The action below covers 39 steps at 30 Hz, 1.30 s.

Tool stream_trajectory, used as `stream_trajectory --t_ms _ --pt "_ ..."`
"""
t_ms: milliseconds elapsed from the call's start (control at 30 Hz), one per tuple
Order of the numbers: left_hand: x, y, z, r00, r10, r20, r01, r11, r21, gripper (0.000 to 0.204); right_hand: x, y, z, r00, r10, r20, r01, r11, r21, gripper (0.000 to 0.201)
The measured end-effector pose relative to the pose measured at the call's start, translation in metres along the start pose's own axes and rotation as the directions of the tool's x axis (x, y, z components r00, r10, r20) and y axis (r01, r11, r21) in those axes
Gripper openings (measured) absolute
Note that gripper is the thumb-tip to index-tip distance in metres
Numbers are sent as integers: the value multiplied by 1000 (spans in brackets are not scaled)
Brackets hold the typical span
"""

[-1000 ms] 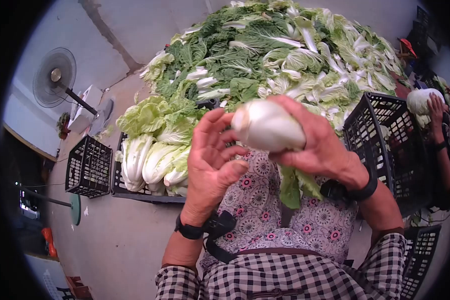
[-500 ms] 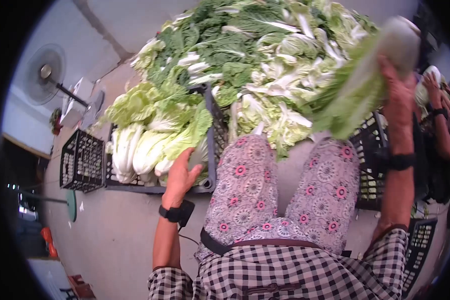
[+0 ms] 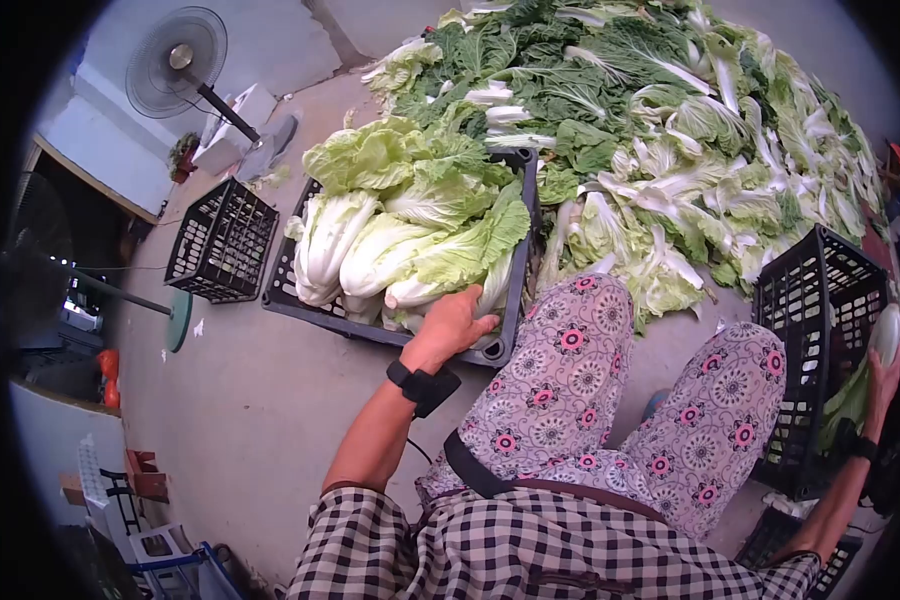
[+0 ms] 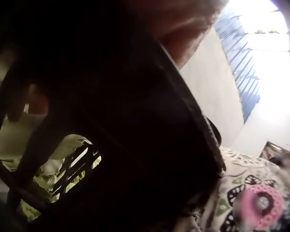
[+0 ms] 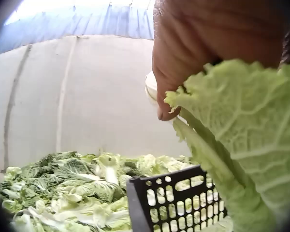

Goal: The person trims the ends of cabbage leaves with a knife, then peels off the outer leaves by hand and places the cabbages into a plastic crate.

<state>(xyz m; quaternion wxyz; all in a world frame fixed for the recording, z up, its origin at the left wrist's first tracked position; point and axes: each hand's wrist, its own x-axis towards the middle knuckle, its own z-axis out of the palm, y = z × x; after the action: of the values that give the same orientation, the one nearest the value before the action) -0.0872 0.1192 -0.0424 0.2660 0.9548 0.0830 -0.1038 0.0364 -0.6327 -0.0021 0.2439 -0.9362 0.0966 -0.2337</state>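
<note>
At the far right of the head view, my right hand grips a napa cabbage, white base up and leaves hanging beside a black crate. In the right wrist view its pale green leaves spread close to the camera, under the hand. My left hand reaches over the near rim of another black crate, thumb apart, fingers right at the napa cabbages inside. The dark crate wall fills much of the left wrist view and hides most of that hand.
A large heap of loose cabbage leaves covers the floor ahead. A smaller black crate and a standing fan are at the left. The wearer's patterned trouser legs lie between the two larger crates.
Both hands were together at a cabbage; the right hand has since carried it far right and down beside the right crate. The left hand has gone to the left crate. The view has turned.
</note>
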Motion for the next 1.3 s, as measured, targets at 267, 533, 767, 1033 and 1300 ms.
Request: stream_trajectory --t_ms 267,533,767,1033,1300 --pt "29 -39 -66 854 -1 -521 -61 993 -102 42 -15 55 19 982 54 179 -74 991 108 60" --pt "25 -168 -139 599 -86 -796 334 931 151 61 6 -17 6 994 -26 104 2 974 229 50" --pt "11 -226 -121 708 -319 -630 338 937 -94 77 3 -90 25 975 -73 208 8 954 298 48" --pt "-3 -174 -135 659 -327 -678 401 914 -51 71 1 -98 44 950 -135 282 30 937 347 44" --pt "-7 -149 -181 742 -528 -413 50 658 -752 60 -11 -123 34 896 -36 443 -168 895 413 45"
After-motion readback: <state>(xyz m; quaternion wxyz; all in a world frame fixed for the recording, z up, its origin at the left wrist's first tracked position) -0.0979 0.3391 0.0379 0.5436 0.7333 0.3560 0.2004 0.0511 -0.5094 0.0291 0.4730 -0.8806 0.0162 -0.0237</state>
